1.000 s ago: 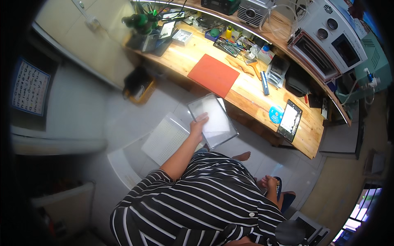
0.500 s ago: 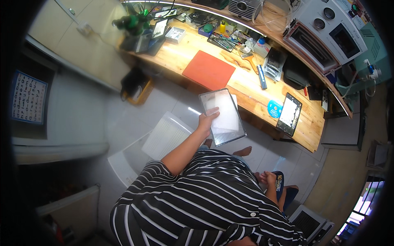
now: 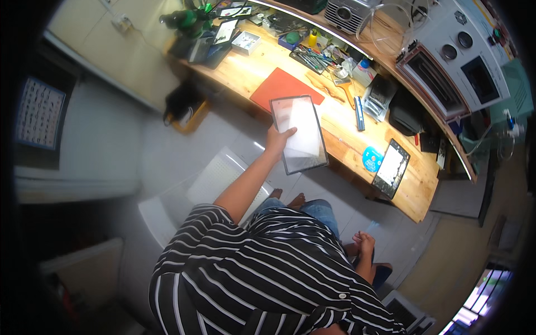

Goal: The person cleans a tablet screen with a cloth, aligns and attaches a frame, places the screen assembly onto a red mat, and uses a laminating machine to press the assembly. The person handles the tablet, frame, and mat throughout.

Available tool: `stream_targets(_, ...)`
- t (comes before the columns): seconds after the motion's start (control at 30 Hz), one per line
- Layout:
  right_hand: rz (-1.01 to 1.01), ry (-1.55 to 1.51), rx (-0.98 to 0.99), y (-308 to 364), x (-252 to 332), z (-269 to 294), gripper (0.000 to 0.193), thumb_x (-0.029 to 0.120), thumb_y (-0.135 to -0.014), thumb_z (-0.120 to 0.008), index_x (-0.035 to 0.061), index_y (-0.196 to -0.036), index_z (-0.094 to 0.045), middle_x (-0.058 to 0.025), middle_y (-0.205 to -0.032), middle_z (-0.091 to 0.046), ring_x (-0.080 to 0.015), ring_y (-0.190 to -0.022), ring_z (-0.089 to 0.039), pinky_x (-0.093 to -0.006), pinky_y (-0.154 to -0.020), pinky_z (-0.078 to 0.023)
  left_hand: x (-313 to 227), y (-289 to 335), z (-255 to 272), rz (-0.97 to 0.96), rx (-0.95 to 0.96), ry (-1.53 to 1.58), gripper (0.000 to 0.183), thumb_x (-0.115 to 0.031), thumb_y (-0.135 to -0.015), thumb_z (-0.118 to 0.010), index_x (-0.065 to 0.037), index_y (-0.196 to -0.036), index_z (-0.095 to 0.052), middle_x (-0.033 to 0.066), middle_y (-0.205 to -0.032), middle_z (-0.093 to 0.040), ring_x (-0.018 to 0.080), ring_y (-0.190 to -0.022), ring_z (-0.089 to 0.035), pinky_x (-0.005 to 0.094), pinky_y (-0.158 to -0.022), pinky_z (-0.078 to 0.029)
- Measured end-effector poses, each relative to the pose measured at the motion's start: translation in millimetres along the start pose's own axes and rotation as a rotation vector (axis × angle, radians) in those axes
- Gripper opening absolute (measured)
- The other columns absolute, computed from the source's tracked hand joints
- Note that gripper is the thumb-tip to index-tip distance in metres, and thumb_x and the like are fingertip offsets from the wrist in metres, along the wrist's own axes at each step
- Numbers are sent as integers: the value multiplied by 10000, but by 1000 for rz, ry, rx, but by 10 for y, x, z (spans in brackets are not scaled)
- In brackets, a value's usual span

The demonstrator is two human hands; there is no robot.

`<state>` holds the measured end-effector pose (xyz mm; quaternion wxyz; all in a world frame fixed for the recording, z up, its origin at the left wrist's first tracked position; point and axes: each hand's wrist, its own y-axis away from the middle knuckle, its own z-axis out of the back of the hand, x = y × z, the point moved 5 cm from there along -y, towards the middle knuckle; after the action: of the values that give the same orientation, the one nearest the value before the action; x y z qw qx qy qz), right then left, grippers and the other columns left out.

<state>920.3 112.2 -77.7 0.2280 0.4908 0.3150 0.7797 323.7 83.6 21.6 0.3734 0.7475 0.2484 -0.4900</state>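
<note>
Pale tiled floor point(image 3: 167, 151) fills most of the head view, with a long wooden worktop point(image 3: 340, 120) curving along its far side. So, the left hand point(image 3: 277, 140) is stretched out in front, fingers point(image 3: 289, 132) wrapped round the near left edge of a flat rectangular tablet with a dark frame and a glaring white screen point(image 3: 300, 133). That tablet is up in the air, overlapping the worktop's front edge, tilted a bit, and just in front of a red-orange rectangular mat point(image 3: 283, 87) lying on the wood. The right hand point(image 3: 364, 244) hangs low beside the person's leg, well apart from the tablet; fingers look loosely curled and I can't tell if they hold anything.

Toward the worktop's right end lies a second dark-framed tablet with a bright screen point(image 3: 391, 168), with a round blue disc point(image 3: 371, 158) just beside it. A black pouch point(image 3: 405, 114) sits further back, near a grey oven-like box with dials point(image 3: 466, 61). A white perforated stool top point(image 3: 223, 178) stands on the floor under the left forearm.
</note>
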Motion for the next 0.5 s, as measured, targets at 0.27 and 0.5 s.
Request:
stream_targets(0.27, 327, 212, 74, -470, 1669, -501, 216, 227, -934, -635, 19, -922, -694, -61, -766, -697, -129, -631, -664, -235, -518, -473, -263, -221, -145, -103, -161, -178, 703, 46, -769, -716, -41, -1396, -410, 173, -1299, -557, 258, -1164, -588, 375, -955, -486)
stream_targets(0.5, 634, 245, 449, 22, 3643, -2696, 231, 219, -936, -651, -2, -970, -712, -50, -742, -677, -92, -564, -604, -219, -490, -416, -228, -845, 104, -41, -133, -196, 558, -9, -743, -782, 20, -1243, -536, 154, -1138, -668, 239, -1049, -649, 359, -891, -519)
